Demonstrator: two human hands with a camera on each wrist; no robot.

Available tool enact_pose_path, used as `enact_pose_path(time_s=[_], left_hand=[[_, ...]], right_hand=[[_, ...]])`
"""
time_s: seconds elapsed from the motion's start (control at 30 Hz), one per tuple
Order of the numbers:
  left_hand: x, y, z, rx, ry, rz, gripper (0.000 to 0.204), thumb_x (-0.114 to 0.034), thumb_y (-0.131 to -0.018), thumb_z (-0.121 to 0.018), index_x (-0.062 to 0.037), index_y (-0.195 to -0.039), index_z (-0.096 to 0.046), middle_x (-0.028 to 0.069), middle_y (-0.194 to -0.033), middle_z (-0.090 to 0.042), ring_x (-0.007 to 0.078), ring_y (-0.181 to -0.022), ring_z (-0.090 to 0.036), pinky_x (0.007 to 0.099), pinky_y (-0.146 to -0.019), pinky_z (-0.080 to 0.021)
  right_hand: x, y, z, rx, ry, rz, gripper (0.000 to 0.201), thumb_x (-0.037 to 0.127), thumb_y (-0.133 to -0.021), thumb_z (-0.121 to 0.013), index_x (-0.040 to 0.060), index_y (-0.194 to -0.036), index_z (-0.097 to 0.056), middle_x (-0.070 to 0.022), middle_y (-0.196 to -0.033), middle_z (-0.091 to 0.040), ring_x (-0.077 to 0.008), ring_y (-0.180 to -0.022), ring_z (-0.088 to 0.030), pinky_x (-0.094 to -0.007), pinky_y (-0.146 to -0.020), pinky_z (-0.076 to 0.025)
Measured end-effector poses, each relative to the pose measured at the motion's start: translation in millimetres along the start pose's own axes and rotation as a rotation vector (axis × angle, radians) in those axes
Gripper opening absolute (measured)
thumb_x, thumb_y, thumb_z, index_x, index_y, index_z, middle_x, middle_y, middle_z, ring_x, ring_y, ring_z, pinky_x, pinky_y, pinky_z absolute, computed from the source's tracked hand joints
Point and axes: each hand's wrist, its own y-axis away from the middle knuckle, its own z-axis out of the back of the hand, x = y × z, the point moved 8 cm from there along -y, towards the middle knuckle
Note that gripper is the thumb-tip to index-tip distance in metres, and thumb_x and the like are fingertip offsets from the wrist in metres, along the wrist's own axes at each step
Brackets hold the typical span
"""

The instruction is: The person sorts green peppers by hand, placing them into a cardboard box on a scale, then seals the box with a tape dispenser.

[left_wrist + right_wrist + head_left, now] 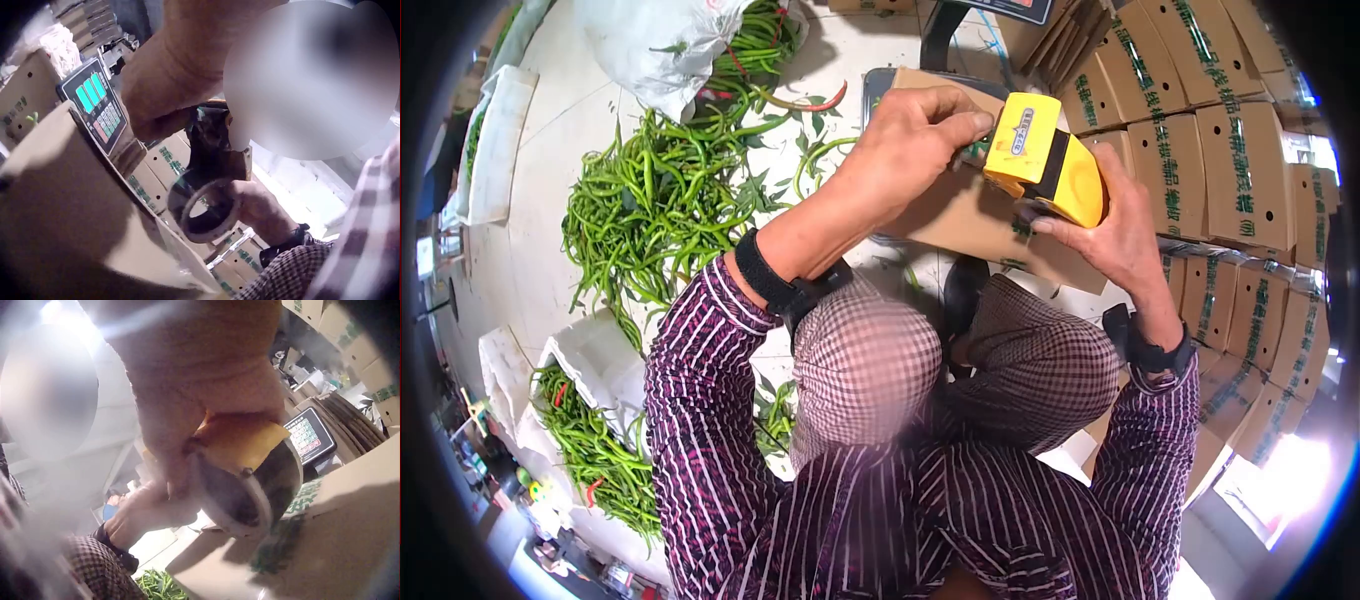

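My right hand (1115, 235) is wrapped around a yellow tape dispenser (1045, 158), fingers curled under its body, holding it against the top of a brown cardboard box (970, 215) in front of me. In the right wrist view the roll of tape (250, 487) sits in the dispenser just above the box. My left hand (910, 140) lies over the far edge of the same box, fingers bent and gripping the cardboard just beside the dispenser's nose. The box carries green print and I cannot see what is inside it.

To my right stand rows of flat, folded cartons (1240, 180) with the same green lettering, stacked upright against each other. Behind the box is a weighing scale with a keypad (97, 106).

On the floor to my left lies a loose heap of long green peppers (650, 200), a few red ones among them. A white sack (660, 45) beyond it spills more peppers. Nearer my left side, a white foam box (595, 365) holds green peppers (595, 455) too, with one or two red ones showing.
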Motion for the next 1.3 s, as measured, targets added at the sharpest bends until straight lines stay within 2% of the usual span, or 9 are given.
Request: enact_pose_path(time_s=[0.1, 0.17, 0.23, 0.37, 0.6, 0.9, 1.03, 1.13, 1.3], left_hand=[[-6.2, 9.7, 50.8, -0.171, -0.345, -0.178, 0.027, -0.029, -0.087, -0.064, -0.0045, -0.098, -0.069, -0.0007, -0.08, -0.061, 0.0084, -0.072, -0.051, 0.0237, -0.064, -0.041], [11.4, 21.1, 120.9, -0.383, -0.003, -0.011, 0.035, -0.024, -0.086, -0.068, 0.0002, -0.11, -0.063, 0.0023, -0.096, -0.064, 0.0076, -0.07, -0.053, 0.0207, -0.062, -0.043], [43.9, 25.3, 193.6, -0.422, -0.001, 0.027, 0.034, -0.023, -0.086, -0.069, -0.0003, -0.111, -0.061, 0.0001, -0.089, -0.062, 0.0057, -0.067, -0.05, 0.0206, -0.059, -0.042], [66.5, 44.5, 225.9, -0.496, 0.113, 0.026, 0.016, -0.021, -0.092, -0.064, -0.006, -0.098, -0.062, -0.0051, -0.08, -0.057, 0.0036, -0.065, -0.048, 0.0199, -0.057, -0.037], [112.7, 26.2, 231.0, -0.476, 0.144, -0.045, 0.017, -0.027, -0.091, -0.066, -0.0095, -0.091, -0.064, -0.0079, -0.073, -0.054, 0.0021, -0.06, -0.044, 0.0186, -0.055, -0.034], [190.4, -0.5, 188.6, -0.498, -0.337, -0.088, 0.032, -0.03, -0.093, -0.059, 0.0007, -0.085, -0.063, -0.0009, -0.062, -0.05, 0.0087, -0.058, -0.041, 0.0249, -0.056, -0.038], [196.8, -19.5, 138.0, -0.486, -0.556, -0.303, 0.031, -0.029, -0.096, -0.054, 0.0004, -0.087, -0.06, 0.0165, -0.065, -0.059, 0.0284, -0.058, -0.058, 0.0408, -0.06, -0.047], [199.2, -25.7, 114.6, -0.417, -0.694, -0.208, 0.029, -0.029, -0.097, -0.05, -0.0014, -0.091, -0.053, 0.0234, -0.069, -0.061, 0.0432, -0.065, -0.06, 0.0504, -0.061, -0.046], [209.4, -28.6, 114.9, -0.292, -0.795, -0.05, 0.025, -0.028, -0.098, -0.044, -0.0054, -0.109, -0.042, 0.027, -0.07, -0.061, 0.0485, -0.071, -0.059, 0.0572, -0.064, -0.044]], right_hand=[[13.6, -5.7, 1.5, 0.034, 0.204, 0.131, 0.076, 0.035, -0.059, -0.088, 0.0016, -0.118, -0.052, -0.0185, -0.098, -0.064, -0.0322, -0.091, -0.064, -0.0384, -0.081, -0.051], [-2.5, -6.4, 8.1, 0.118, 0.343, -0.02, 0.074, 0.035, -0.059, -0.088, 0.0029, -0.115, -0.052, -0.0191, -0.094, -0.065, -0.0357, -0.088, -0.065, -0.0397, -0.077, -0.052], [5.0, -6.8, 7.6, 0.104, 0.38, 0.021, 0.072, 0.037, -0.059, -0.088, 0.0043, -0.112, -0.052, -0.0181, -0.092, -0.066, -0.0356, -0.083, -0.067, -0.0411, -0.073, -0.052], [15.1, -17.4, -4.9, 0.142, 0.359, 0.082, 0.071, 0.038, -0.059, -0.087, 0.0047, -0.112, -0.053, -0.0181, -0.088, -0.066, -0.0342, -0.081, -0.067, -0.0419, -0.072, -0.052], [22.6, -31.2, -17.4, 0.185, 0.426, 0.024, 0.065, 0.036, -0.061, -0.086, 0.0042, -0.108, -0.054, -0.0175, -0.084, -0.066, -0.0337, -0.078, -0.067, -0.0409, -0.069, -0.051], [13.5, -34.0, -39.7, 0.207, 0.471, 0.003, 0.057, 0.034, -0.065, -0.083, 0.0035, -0.103, -0.053, -0.0176, -0.084, -0.064, -0.0341, -0.075, -0.065, -0.0402, -0.067, -0.05], [17.4, -33.9, -42.0, 0.2, 0.44, 0.001, 0.052, 0.03, -0.067, -0.082, 0.002, -0.1, -0.054, -0.0162, -0.085, -0.062, -0.0329, -0.075, -0.064, -0.0384, -0.067, -0.05], [14.9, -34.1, -45.4, 0.19, 0.397, 0.004, 0.051, 0.029, -0.066, -0.082, 0.0015, -0.1, -0.055, -0.0155, -0.084, -0.062, -0.0309, -0.074, -0.064, -0.0364, -0.068, -0.05], [12.6, -32.2, -47.1, 0.162, 0.41, 0.017, 0.053, 0.028, -0.065, -0.082, -0.0004, -0.101, -0.057, -0.0159, -0.086, -0.063, -0.029, -0.076, -0.066, -0.0349, -0.068, -0.051]])
